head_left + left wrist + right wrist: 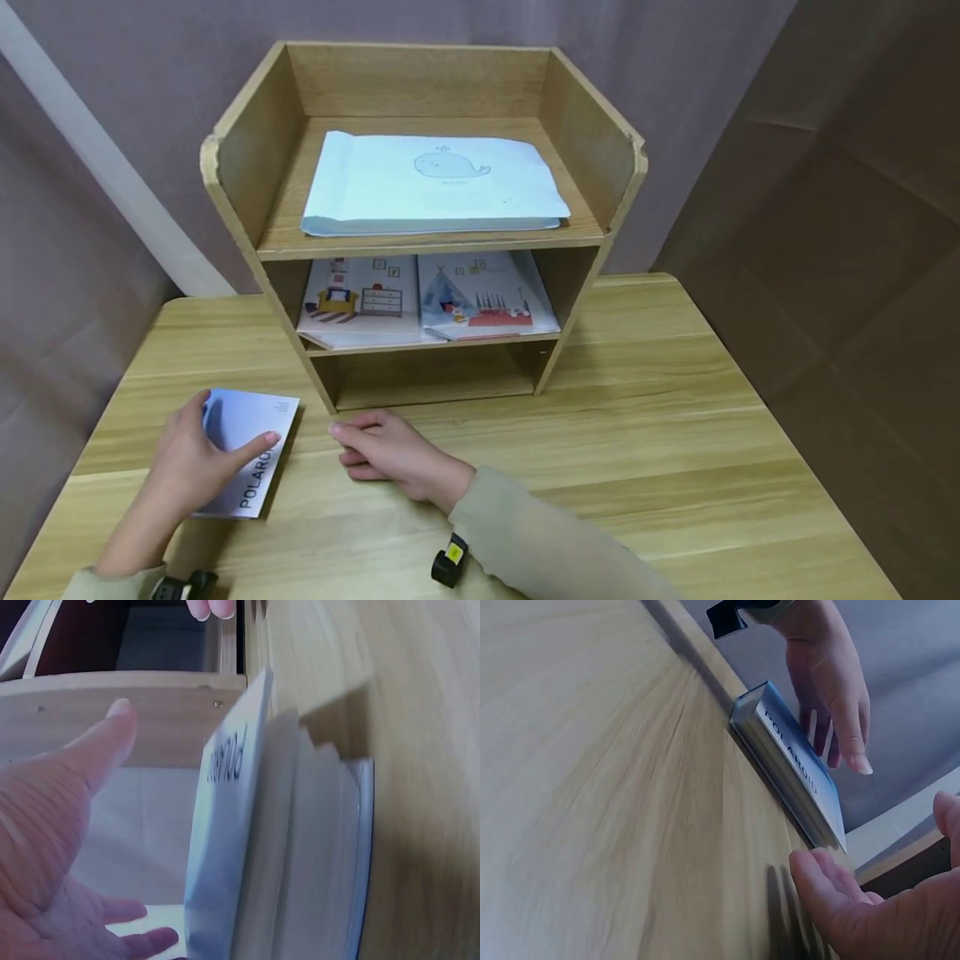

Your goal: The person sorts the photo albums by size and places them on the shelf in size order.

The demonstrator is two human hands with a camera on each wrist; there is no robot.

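A thick white-and-blue book (251,417) lettered POLAROID lies on the table at the left. Over its left side hovers my left hand (187,462), thumb and fingers spread apart; in the left wrist view a gap shows between this hand and the cover (225,847). My right hand (397,454) is just in front of the shelf's lower left corner, low over the table, fingers loosely bent and holding nothing. In the right wrist view its fingertips overlap the near end of the book (799,769).
A wooden shelf unit (420,79) stands at the table's back. On its top lies a pale book (450,196) with a whale drawing. Two illustrated booklets (386,321) lie side by side on the middle shelf. Grey curtain hangs behind; table (675,467) extends right.
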